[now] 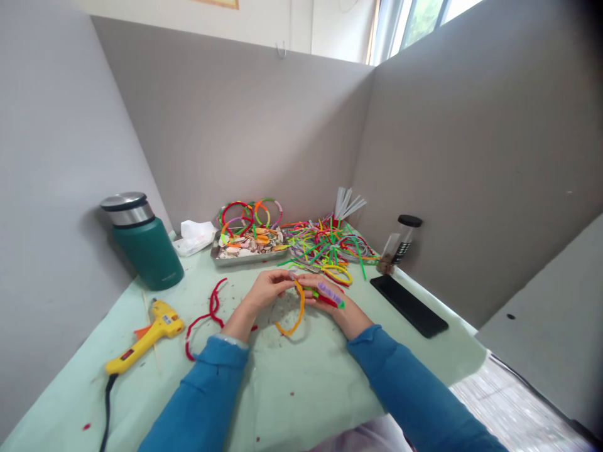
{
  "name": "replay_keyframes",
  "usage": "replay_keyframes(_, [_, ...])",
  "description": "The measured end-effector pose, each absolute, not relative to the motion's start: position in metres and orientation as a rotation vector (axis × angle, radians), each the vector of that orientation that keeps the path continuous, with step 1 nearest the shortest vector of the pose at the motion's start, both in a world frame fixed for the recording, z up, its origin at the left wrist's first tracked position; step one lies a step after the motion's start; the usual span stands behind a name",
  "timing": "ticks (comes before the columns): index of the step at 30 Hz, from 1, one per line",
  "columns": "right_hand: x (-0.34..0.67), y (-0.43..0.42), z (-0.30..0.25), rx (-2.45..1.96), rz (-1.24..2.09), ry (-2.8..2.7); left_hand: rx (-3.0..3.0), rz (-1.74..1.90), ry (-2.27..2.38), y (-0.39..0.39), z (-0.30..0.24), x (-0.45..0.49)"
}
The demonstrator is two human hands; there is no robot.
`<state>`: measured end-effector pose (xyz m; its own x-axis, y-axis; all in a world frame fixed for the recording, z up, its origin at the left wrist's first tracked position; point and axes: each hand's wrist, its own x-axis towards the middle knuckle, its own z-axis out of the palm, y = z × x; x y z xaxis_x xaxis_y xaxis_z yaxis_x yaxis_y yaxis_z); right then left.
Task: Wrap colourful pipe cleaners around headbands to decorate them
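Observation:
My left hand and my right hand meet over the middle of the pale green table. Both pinch an orange pipe cleaner that curls down in a loop between them. My right hand also grips a small bundle of pipe cleaners, purple, green and red. A bent red pipe cleaner lies on the table just left of my left wrist. Both arms wear blue sleeves.
A yellow glue gun lies at the left, a green flask behind it. At the back stand a metal tray of shells and coloured rings, and a pile of pipe cleaners. A black phone and a jar sit right.

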<state>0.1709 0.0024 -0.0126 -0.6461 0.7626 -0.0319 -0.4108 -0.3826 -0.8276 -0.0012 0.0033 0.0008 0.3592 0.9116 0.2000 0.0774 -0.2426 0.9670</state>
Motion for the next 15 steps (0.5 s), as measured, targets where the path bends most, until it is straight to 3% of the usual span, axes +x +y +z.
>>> replay_keyframes(15, [0.1693,0.0073,-0.0197,-0.597,2.033,-1.049,1.586,1.103,0.889,0.0044,-0.0032,0.0059])
